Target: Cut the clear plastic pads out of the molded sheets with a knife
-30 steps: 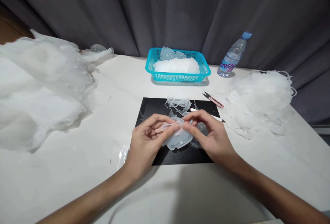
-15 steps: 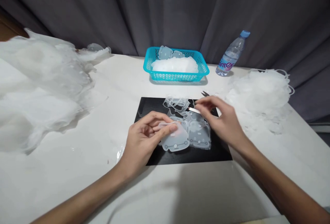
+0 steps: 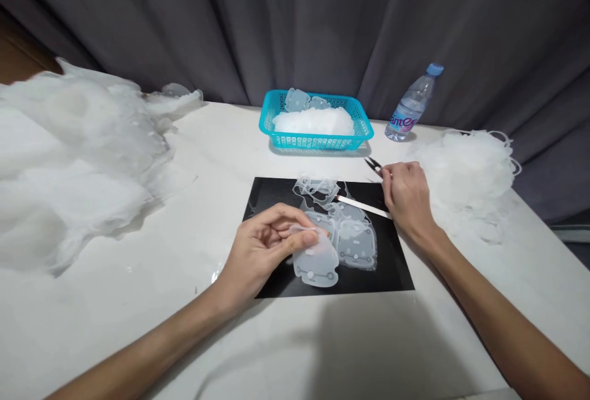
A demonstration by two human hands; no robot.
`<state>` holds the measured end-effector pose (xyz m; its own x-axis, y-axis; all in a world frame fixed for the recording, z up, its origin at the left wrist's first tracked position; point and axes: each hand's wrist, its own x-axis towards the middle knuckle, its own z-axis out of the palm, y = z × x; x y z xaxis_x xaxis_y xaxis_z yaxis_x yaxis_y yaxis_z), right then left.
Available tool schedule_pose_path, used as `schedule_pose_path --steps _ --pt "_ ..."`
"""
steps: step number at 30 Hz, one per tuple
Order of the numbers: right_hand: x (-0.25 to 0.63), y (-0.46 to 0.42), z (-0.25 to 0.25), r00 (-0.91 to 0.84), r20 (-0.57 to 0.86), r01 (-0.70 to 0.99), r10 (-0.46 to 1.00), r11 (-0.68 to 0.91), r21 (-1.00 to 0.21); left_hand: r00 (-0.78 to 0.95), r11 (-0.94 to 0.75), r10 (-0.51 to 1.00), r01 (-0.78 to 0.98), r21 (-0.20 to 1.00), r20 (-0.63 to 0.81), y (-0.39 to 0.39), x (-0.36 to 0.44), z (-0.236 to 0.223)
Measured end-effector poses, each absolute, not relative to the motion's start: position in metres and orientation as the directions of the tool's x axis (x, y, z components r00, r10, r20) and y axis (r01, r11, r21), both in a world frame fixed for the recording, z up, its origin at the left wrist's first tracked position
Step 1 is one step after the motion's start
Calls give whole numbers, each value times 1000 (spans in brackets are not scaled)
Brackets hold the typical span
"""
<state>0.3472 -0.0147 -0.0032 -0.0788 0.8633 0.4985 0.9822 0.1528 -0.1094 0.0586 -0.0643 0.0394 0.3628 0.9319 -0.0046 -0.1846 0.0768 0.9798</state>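
Note:
My left hand is closed, pinching a translucent silicone piece with rounded, notched edges. It hangs over the black mat, in front of more translucent pieces. At the mat's right edge, my right hand is closed around a small pair of snips, its dark pointed blades apart and pointing away to the left. A white stick with a dark tip lies across the mat, its right end by my right hand. Stringy translucent scraps lie at the mat's back edge.
Behind the mat stands a turquoise basket holding white and translucent pieces. A water bottle is right of it. Big translucent heaps lie on the white table: one pile at left, another pile at right. A grey curtain hangs behind.
My right hand has left the white stick, which now lies on the mat, and moved right to take hold of the snips. My left hand still pinches its piece, now slightly lower.

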Motion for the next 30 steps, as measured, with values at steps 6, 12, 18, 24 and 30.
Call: schedule_pose_path --steps 6,12,18,24,30 --pt "316 -47 32 -44 250 462 967 241 -853 369 39 929 -185 982 32 -61 53 39" --pt "285 -78 47 -403 125 233 906 234 -944 348 0 935 -182 983 64 -59 48 41" --pt "277 -82 43 -401 185 222 897 291 -931 342 -15 936 -194 981 82 -59 48 44" --pt "275 -82 45 -407 183 232 895 295 -927 344 -10 936 -197 980 79 -60 47 44" --pt "276 -79 42 -427 196 224 883 313 -923 339 -25 937 -180 983 86 -59 47 44"
